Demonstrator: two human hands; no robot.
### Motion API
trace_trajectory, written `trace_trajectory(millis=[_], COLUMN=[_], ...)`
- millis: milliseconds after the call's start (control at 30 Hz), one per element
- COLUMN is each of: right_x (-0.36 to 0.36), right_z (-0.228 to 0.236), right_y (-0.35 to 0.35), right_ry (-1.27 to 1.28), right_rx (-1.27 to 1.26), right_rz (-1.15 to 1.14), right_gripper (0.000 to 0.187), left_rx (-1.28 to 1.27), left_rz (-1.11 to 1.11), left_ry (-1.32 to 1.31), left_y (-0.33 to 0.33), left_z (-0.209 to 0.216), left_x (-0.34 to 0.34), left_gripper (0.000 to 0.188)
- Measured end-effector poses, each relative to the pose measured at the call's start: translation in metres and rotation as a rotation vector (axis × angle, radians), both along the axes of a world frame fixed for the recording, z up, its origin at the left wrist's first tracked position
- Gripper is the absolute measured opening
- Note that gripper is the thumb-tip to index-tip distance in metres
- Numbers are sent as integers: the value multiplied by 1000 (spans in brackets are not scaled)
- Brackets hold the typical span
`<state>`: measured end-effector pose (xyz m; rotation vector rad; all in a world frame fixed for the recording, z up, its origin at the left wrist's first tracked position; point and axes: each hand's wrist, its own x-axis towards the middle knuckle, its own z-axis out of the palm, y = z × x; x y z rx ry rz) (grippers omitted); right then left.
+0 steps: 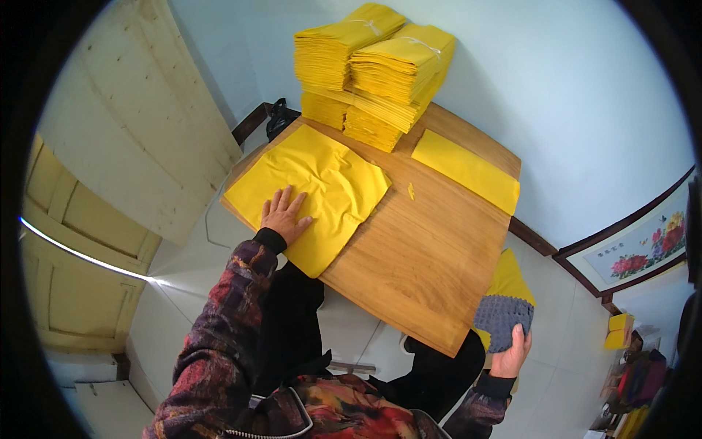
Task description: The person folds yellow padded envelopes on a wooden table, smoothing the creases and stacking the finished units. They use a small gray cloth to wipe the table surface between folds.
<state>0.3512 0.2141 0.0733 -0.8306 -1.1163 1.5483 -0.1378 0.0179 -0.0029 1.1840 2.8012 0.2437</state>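
A creased yellow paper sheet (322, 183) lies at the left of the wooden table, its surface wrinkled toward the upper right. My left hand (287, 216) rests flat on its near left part, fingers spread, holding nothing. Low beyond the table's right edge, my right hand (512, 353) is at the edge of a grey, knobbly cloth (504, 320). Its thumb lies against the cloth, while its other fingers are mostly hidden. Yellow paper (510, 276) shows from under the cloth. A small yellow scrap (411, 192) lies near the table's middle.
Tall bundles of folded yellow paper (395, 66), tied with white string, stand at the table's back. A folded yellow strip (468, 170) lies along the far right edge. Behind are a black bag (280, 119) and a wooden board (139, 110). A framed flower picture (629, 249) leans at right.
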Motion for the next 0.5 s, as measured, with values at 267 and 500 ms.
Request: trace_trajectory(millis=[267, 500], right_x=[3, -14], right_z=[-5, 1], right_y=[0, -8], right_ry=[20, -27], right_rx=[-28, -41], right_rz=[-8, 41], right_gripper=[45, 45], left_rx=[-50, -54], left_rz=[28, 38], left_ry=[-25, -9], left_y=[2, 3], left_z=[4, 5], left_x=[3, 5], left_gripper=[68, 66])
